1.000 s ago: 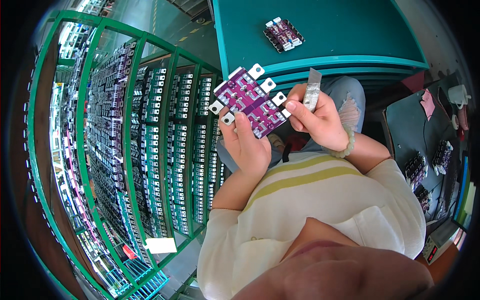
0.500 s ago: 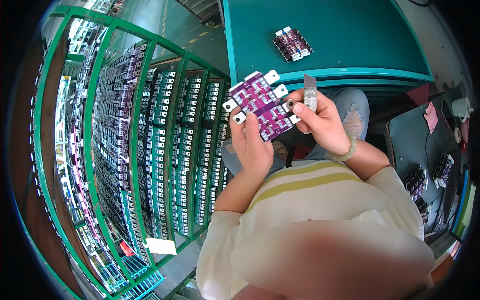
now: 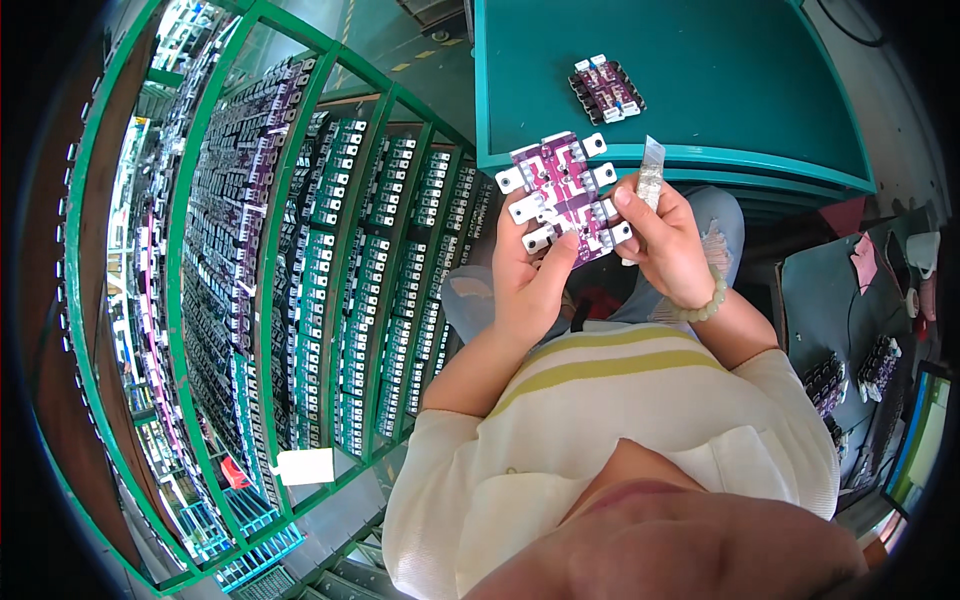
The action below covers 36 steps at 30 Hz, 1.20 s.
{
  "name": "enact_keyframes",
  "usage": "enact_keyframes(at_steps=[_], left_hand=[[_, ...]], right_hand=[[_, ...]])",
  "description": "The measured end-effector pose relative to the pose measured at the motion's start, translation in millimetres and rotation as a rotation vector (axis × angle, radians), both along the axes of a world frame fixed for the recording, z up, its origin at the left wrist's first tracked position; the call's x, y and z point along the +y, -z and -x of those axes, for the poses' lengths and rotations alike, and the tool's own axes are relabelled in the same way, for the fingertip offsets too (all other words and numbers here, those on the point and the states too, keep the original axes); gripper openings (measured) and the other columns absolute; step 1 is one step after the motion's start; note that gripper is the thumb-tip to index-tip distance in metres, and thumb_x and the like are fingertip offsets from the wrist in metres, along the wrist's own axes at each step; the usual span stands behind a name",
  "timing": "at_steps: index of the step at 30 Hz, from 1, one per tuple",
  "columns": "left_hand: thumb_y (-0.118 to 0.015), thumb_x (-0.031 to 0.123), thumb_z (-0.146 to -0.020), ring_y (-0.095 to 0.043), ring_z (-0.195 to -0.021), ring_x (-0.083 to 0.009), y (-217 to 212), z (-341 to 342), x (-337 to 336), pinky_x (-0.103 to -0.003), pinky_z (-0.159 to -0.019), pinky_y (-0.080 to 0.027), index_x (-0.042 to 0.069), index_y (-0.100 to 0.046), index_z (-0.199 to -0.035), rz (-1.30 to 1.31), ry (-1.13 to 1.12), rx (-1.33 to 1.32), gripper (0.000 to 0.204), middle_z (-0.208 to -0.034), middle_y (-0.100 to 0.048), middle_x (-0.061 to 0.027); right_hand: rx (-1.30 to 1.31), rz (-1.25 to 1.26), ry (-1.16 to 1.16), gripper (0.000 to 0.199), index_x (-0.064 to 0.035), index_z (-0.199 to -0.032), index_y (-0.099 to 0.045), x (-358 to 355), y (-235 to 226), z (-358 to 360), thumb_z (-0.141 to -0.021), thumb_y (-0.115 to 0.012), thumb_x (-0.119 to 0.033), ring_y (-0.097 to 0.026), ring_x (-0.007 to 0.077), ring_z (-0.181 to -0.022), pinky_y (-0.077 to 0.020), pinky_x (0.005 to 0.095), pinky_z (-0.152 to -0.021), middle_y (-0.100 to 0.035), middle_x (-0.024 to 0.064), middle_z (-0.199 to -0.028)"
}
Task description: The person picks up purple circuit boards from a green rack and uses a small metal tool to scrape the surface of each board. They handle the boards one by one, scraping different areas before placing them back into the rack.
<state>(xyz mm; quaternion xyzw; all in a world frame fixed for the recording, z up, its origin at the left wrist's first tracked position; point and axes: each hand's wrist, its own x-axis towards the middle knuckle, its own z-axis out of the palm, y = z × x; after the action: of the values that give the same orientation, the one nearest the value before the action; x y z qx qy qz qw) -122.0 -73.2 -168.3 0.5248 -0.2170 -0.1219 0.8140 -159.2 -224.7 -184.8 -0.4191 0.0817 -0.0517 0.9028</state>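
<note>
My left hand (image 3: 530, 285) grips a purple circuit board (image 3: 562, 182) from its left and lower edge, thumb on the lower part of its face. White metal tabs with dark holes stick out from both long sides. My right hand (image 3: 672, 250) is closed on a flat metal blade (image 3: 650, 180) whose lower part is wrapped in silvery material; the bare tip points up. Thumb and fingers of this hand are also at the tabs on the board's right edge. Farther off, a second purple board (image 3: 608, 90) with black parts along its sides lies on the teal table.
The teal table (image 3: 720, 70) is ahead, its front edge just beyond my hands. A green rack (image 3: 330, 75) packed with rows of boards stands close on the left. At the right, a dark work surface (image 3: 830, 290) carries more boards (image 3: 878, 368) and a pink paper (image 3: 863, 258).
The held board has turned slightly clockwise, and my left thumb lies farther across it. The blade remains in my right hand. The whole view has shifted, with the surroundings displaced a little.
</note>
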Motion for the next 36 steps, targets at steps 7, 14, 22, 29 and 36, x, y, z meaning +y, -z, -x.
enact_keyframes(at_steps=[7, 14, 22, 29, 36], left_hand=[[-0.052, -0.003, -0.09, -0.058, -0.103, -0.0143, -4, 0, 2, -0.027, -0.087, -0.048, -0.004, -0.028, -0.133, -0.09, -0.032, -0.006, 0.05, -0.115, -0.056, -0.0121], [-0.054, -0.002, -0.089, -0.059, -0.101, -0.0133, -4, 5, 7, -0.027, -0.086, -0.048, -0.001, -0.032, -0.132, -0.031, -0.05, 0.026, 0.049, -0.114, -0.056, -0.0119], [-0.05, -0.011, -0.082, -0.055, -0.111, -0.0202, -9, 11, 9, -0.035, -0.096, -0.044, -0.001, -0.028, -0.136, 0.142, 0.056, 0.137, 0.06, -0.121, -0.052, -0.013], [-0.043, -0.003, -0.082, -0.051, -0.118, -0.0289, -19, 9, 14, -0.043, -0.099, -0.044, -0.003, -0.029, -0.135, 0.175, 0.214, 0.315, 0.055, -0.128, -0.047, -0.0183], [-0.041, 0.009, -0.086, -0.055, -0.112, -0.0406, -24, 8, 7, -0.057, -0.095, -0.046, -0.01, -0.035, -0.129, 0.109, 0.224, 0.432, 0.047, -0.123, -0.051, -0.028]], right_hand=[[-0.019, 0.001, -0.015, 0.015, -0.0041, -0.092, -0.055, 1, -3, 3, -0.093, -0.059, -0.018, -0.043, 0.0042, -0.052, -0.0304, 0.0197, -0.043, -0.053, -0.0009, -0.07], [-0.07, 0.053, -0.013, 0.013, -0.0039, -0.092, -0.055, 3, -9, 9, -0.093, -0.059, -0.016, -0.043, 0.0035, -0.053, -0.0315, 0.0194, -0.044, -0.052, -0.0018, -0.069], [-0.064, 0.015, -0.032, 0.013, -0.0027, -0.091, -0.055, 1, -15, 16, -0.093, -0.059, -0.015, -0.039, 0.004, -0.047, -0.0264, 0.0196, -0.041, -0.048, -0.0012, -0.058], [-0.011, -0.133, -0.145, 0.016, -0.0029, -0.087, -0.055, -8, -27, 18, -0.093, -0.058, -0.017, -0.042, 0.0026, -0.05, -0.03, 0.0187, -0.039, -0.053, 0.0015, -0.07], [0.07, -0.255, -0.231, 0.019, -0.0023, -0.088, -0.056, -15, -21, 14, -0.094, -0.057, -0.02, -0.044, 0.0032, -0.049, -0.0333, 0.0176, -0.038, -0.054, 0.0016, -0.069]])
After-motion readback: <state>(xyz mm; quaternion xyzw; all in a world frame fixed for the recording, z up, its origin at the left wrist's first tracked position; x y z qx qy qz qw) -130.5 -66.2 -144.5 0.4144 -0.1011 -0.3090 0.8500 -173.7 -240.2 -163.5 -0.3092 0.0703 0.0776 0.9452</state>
